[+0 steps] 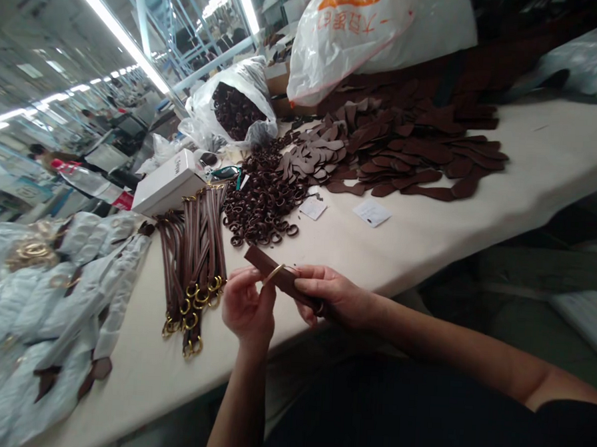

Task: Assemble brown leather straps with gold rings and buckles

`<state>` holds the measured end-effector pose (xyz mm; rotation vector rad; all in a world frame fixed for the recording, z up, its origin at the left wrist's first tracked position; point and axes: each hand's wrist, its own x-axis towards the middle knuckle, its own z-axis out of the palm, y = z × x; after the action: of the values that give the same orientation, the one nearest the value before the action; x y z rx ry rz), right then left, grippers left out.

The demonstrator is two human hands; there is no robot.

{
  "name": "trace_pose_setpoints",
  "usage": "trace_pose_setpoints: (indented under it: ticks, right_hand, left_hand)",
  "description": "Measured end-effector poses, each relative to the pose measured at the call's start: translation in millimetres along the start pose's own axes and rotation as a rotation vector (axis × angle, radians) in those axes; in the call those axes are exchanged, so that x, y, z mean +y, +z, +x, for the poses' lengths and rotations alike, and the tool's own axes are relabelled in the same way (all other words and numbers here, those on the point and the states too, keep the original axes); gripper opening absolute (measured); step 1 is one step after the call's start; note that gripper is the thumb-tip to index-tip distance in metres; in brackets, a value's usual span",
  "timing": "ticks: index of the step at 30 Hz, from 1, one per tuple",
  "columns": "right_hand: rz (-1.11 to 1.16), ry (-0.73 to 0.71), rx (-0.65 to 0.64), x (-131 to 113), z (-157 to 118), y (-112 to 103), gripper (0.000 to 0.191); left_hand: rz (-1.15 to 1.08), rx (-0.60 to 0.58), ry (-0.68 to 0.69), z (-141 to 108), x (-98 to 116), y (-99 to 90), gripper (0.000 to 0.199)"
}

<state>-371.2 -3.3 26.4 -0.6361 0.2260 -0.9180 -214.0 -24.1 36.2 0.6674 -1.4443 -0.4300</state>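
Near the table's front edge, my right hand (335, 293) grips a brown leather strap (259, 259) between thumb and fingers. The strap's flat end points up and to the left. A gold metal ring (276, 272) sits around it, and my left hand (248, 304) pinches that ring between thumb and fingers. The strap's lower end runs behind my right hand and is partly hidden. Just left of my hands lies a bundle of brown straps (198, 235) with gold rings at their ends. Beyond my hands is a heap of small dark leather loops (264, 205).
Many flat brown leather pieces (407, 156) spread over the far table (547, 143). Behind them stand a white plastic bag (348, 46), an open bag of loops (239, 110) and a white box (168, 182). Wrapped straps (59, 291) cover the left side. A person (56, 161) is in the background.
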Motion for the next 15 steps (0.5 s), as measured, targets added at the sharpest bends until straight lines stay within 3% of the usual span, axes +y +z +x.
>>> trace_pose_setpoints:
  ticks: [4, 7, 10, 15]
  right_hand:
    - [-0.292, 0.005, 0.079, -16.4, -8.5, 8.3, 0.032]
    - [-0.437, -0.006, 0.066, -22.0, -12.6, 15.1, 0.027]
    - [-0.591, -0.076, 0.094, -23.3, -14.6, 16.7, 0.022]
    - [-1.065, -0.267, 0.193, -23.7, -17.5, 13.2, 0.018]
  left_hand:
    - [0.214, -0.004, -0.023, -11.5, -10.8, -11.7, 0.024]
    - [0.313, -0.086, -0.114, -18.6, -13.3, -14.7, 0.020]
    - [0.135, -0.171, -0.300, -22.3, -11.9, -11.4, 0.023]
    - [-0.395, -0.109, -0.815, -22.0, -6.2, -7.0, 0.042]
